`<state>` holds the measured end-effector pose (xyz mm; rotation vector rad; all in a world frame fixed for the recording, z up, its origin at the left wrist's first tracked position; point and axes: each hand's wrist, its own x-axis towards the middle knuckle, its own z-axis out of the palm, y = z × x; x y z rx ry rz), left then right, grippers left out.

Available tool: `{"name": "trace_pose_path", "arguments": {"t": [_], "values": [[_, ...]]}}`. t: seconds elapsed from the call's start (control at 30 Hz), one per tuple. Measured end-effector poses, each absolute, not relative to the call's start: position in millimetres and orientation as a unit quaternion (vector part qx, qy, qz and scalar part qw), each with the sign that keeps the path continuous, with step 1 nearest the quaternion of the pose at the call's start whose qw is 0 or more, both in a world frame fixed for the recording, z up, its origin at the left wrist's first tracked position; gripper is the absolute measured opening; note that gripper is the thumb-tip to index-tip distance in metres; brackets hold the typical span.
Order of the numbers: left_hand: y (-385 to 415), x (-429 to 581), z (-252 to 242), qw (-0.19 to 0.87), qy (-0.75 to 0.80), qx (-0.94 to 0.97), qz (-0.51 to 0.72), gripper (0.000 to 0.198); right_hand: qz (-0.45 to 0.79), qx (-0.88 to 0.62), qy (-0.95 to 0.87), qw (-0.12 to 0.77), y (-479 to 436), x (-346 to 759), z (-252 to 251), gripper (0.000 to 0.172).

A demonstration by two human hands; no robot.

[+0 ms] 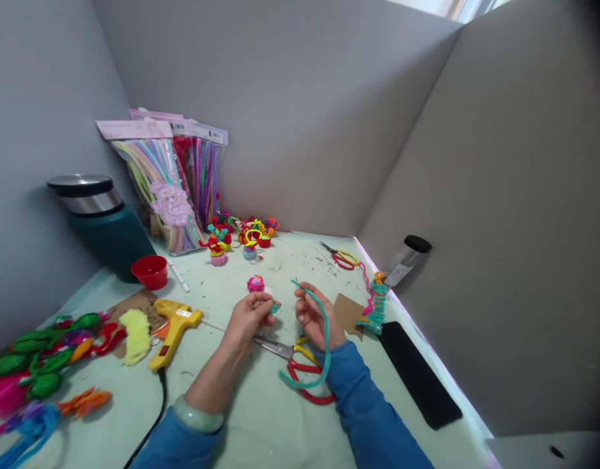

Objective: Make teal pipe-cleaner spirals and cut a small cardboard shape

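Observation:
My left hand (pixel 249 316) is pinched shut on one small end of a teal pipe cleaner (pixel 323 339), near a little pink pompom piece (pixel 255 283) on the table. My right hand (pixel 313 314) is closed round the same pipe cleaner, which loops down over my blue sleeve. Red-handled scissors (pixel 300 365) lie on the table just under both hands.
A yellow glue gun (pixel 173 327) lies to the left with its black cord. A red cup (pixel 150 271), a dark green flask (pixel 103 225), packs of pipe cleaners (pixel 170 182), small finished figures (pixel 241 238), green and pink flowers (pixel 36 365), a black phone (pixel 417 372) and grey partition walls surround the table.

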<state>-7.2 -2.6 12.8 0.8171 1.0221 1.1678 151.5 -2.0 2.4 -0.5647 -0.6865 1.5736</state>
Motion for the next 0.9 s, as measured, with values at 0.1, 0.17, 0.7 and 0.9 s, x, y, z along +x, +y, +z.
{"name": "trace_pose_path", "arguments": {"t": [0.1,0.17,0.7,0.9], "values": [[-2,-6,12,0.639,0.450,0.353,0.514,0.028,0.655,-0.273,-0.315,0.630,-3,147,1,0.018],[-3,-5,12,0.638,0.452,0.355,0.513,0.027,0.633,-0.304,-0.324,0.634,-3,144,0,0.019],[-4,-2,11,0.639,0.434,0.400,0.493,0.041,0.467,-0.409,-0.472,0.626,-7,139,-3,0.022],[-4,-1,11,0.617,0.459,0.412,0.489,0.028,0.447,-0.421,-0.459,0.642,-7,139,-3,0.025]]}}
